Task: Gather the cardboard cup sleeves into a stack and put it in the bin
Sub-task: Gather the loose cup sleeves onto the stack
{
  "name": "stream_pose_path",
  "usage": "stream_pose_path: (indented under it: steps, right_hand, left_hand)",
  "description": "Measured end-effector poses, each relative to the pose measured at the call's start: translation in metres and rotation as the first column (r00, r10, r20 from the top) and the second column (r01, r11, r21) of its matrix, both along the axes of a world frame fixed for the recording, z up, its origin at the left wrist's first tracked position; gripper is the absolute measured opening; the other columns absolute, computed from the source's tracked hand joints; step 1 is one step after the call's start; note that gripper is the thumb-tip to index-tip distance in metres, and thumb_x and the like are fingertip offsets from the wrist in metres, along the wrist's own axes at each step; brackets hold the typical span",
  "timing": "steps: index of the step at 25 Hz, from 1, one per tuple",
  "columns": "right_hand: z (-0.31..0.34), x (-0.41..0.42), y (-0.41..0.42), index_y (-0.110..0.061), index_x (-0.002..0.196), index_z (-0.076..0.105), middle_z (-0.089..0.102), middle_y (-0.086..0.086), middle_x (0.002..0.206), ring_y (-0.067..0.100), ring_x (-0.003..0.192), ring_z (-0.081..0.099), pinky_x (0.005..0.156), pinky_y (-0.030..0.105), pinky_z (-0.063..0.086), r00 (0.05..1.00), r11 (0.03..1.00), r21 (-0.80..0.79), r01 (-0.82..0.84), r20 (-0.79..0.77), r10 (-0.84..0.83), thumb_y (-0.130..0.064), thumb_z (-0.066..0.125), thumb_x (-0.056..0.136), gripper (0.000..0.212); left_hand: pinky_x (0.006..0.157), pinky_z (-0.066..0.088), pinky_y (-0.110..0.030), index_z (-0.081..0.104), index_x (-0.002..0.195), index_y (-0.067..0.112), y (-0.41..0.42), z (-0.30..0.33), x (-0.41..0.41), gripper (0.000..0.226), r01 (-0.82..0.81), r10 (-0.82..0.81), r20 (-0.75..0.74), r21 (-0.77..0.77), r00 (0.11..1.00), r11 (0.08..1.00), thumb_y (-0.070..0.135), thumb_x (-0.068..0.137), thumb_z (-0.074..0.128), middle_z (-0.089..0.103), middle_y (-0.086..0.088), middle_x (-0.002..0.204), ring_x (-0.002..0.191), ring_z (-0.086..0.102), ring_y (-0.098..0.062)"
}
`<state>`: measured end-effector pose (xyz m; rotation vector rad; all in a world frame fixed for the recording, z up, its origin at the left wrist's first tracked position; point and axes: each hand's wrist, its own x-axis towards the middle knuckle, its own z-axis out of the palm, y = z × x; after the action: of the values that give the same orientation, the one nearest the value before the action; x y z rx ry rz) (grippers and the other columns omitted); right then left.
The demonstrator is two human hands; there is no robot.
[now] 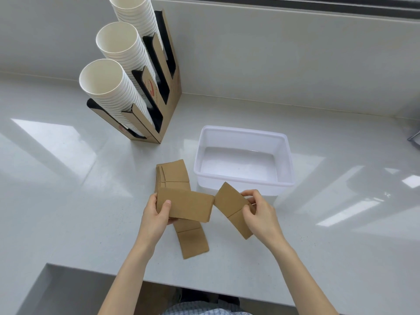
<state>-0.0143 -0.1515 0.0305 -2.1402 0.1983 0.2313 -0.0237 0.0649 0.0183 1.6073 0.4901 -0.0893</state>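
Nearest us, short of the bin [244,133], one sleeve [193,243] lay flat on the bench [68,189]. Our left hand [156,214] gripped a second sleeve [185,206], our right hand [259,214] a third sleeve [231,206]. A small stack [173,173] sat beside the bin, which held nothing; gathering was unfinished.

On the bench [68,178], the bin [244,135] stands right of centre, with a cup holder [168,105] behind it to the left, against the wall. A pile of sleeves [173,172] lies just left of the bin's near corner. In front of that pile the left hand [156,212] holds one sleeve [188,206] over another sleeve [193,242] lying flat, while the right hand [259,212] holds a third sleeve [229,201] before the bin.
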Motion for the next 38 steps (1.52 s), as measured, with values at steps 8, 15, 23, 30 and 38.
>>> stream_pose_path:
  steps: [8,15,23,30,38]
  right_hand:
    - [0.002,0.003,0.005,-0.022,0.107,0.055,0.056,-0.011,0.081,0.014,0.072,0.053,0.058,0.020,0.041,0.999,0.999,0.034,-0.021,0.025,0.020,-0.008,0.041,0.086,0.029]
    - [0.000,0.006,0.035,-0.022,0.114,0.059,0.052,-0.008,0.096,-0.003,0.083,0.047,0.068,0.000,0.036,0.966,0.970,-0.030,-0.240,0.091,0.242,-0.013,0.048,0.088,0.030]
    - [0.002,0.009,0.057,-0.019,0.118,0.055,0.043,-0.009,0.100,0.006,0.095,0.045,0.083,0.022,0.041,0.940,0.947,-0.070,-0.313,0.121,0.320,-0.019,0.051,0.088,0.031]
    - [-0.005,0.004,0.060,-0.018,0.128,0.045,0.040,-0.006,0.112,0.008,0.103,0.045,0.085,0.019,0.037,0.957,0.967,-0.034,-0.251,0.141,0.254,-0.025,0.046,0.092,0.037]
    - [-0.038,-0.018,0.081,-0.010,0.143,0.012,0.033,0.012,0.137,0.028,0.126,0.032,0.103,0.038,0.030,0.926,0.839,-0.393,-0.375,-0.197,0.322,-0.052,0.049,0.083,0.083]
  left_hand:
    - [0.058,0.056,-0.019,0.042,0.123,0.011,0.001,-0.001,0.000,0.030,0.010,-0.010,-0.045,0.016,0.999,1.000,0.013,0.093,0.038,0.053,-0.004,0.113,0.102,0.054,-0.022]
    - [0.058,0.057,-0.017,0.047,0.114,0.016,-0.015,0.000,-0.002,0.024,0.090,-0.093,-0.052,-0.061,0.994,0.994,0.016,0.095,0.033,0.058,0.003,0.100,0.090,0.059,-0.010]
    - [0.055,0.055,-0.016,0.046,0.110,0.019,-0.018,0.001,-0.007,0.019,0.110,-0.111,-0.004,-0.057,0.994,0.992,0.019,0.091,0.045,0.060,0.001,0.098,0.086,0.062,-0.012]
    - [0.054,0.055,-0.013,0.044,0.115,0.016,0.003,0.000,-0.010,0.024,-0.007,0.007,0.012,0.015,1.000,1.000,0.018,0.091,0.045,0.057,-0.002,0.105,0.093,0.060,-0.020]
    - [0.066,0.053,-0.025,0.042,0.121,0.008,0.037,0.001,-0.013,0.030,-0.156,0.155,0.016,0.057,0.988,0.986,0.016,0.092,0.042,0.054,-0.008,0.110,0.096,0.057,-0.025]
